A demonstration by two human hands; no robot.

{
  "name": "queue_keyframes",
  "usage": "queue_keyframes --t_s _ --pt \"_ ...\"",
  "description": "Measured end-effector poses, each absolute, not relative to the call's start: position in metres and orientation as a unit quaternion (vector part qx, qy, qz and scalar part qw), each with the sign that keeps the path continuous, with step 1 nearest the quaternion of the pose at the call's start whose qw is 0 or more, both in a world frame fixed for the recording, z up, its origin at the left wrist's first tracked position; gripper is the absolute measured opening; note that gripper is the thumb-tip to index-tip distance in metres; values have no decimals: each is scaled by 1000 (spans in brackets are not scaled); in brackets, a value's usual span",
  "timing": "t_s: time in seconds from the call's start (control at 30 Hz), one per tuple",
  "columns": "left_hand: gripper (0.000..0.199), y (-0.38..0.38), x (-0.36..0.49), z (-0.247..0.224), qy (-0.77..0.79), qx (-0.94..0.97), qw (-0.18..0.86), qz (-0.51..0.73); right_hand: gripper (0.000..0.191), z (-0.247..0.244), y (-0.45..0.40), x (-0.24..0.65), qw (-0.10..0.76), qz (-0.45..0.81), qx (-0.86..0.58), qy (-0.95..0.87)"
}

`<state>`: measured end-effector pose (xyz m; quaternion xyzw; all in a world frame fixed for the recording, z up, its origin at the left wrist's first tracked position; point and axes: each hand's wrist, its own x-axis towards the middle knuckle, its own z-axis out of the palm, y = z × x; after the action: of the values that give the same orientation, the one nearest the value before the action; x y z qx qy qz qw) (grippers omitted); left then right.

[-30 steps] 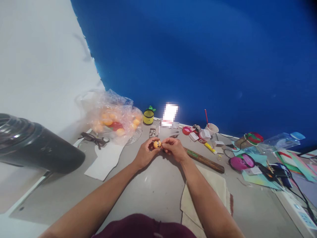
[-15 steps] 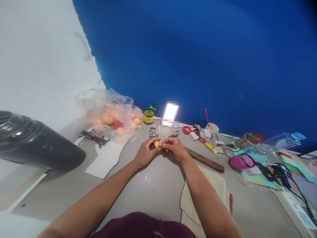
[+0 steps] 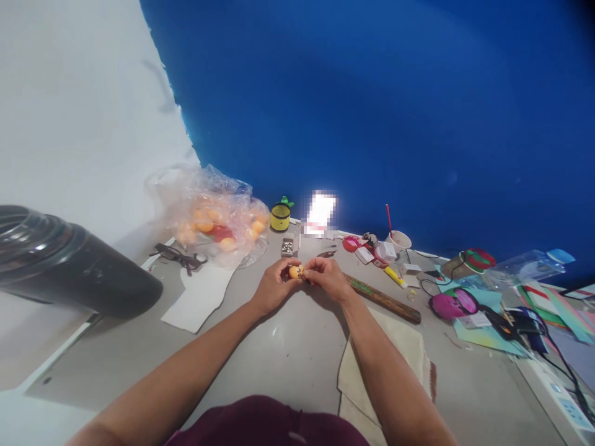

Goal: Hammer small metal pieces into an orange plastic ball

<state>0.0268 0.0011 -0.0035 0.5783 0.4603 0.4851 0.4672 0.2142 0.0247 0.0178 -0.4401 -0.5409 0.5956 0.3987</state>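
My left hand (image 3: 274, 286) is closed around a small orange ball (image 3: 295, 271) with dark eye-like spots on its right side, facing my right hand. The fingertips of my right hand (image 3: 329, 277) are pinched together right against that spotted side. Whatever they may hold is too small to make out. Just beyond my hands stands a small open box (image 3: 287, 246) of shiny little pieces. A brown wooden stick (image 3: 383, 300) with a green patch lies to the right of my right hand.
Left are a plastic bag (image 3: 218, 214) of orange balls, glasses (image 3: 179, 257), white paper (image 3: 204, 296) and a big dark bottle (image 3: 74, 266). A yellow pot (image 3: 279, 218) stands at the back. Rightward lie a cream cloth (image 3: 400, 353), a paper cup (image 3: 398, 241), a yellow tube (image 3: 395, 277) and a power strip (image 3: 555, 393).
Hardly anything differs. Both hands stay at the ball in nearly the same pose, and the whole view has shifted very slightly.
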Motion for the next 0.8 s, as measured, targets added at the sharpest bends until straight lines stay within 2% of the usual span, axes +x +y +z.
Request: queue_keyframes --t_s 0.2,0.6,0.8 --pt "41 2 27 -4 459 588 465 477 29 18 26 216 392 617 -435 -526" --pt "24 -3 27 1 441 665 353 489 18 17 27 216 383 613 -445 -528" --pt "27 -4 29 -5 446 651 362 496 17 16 29 218 365 605 -440 -554"
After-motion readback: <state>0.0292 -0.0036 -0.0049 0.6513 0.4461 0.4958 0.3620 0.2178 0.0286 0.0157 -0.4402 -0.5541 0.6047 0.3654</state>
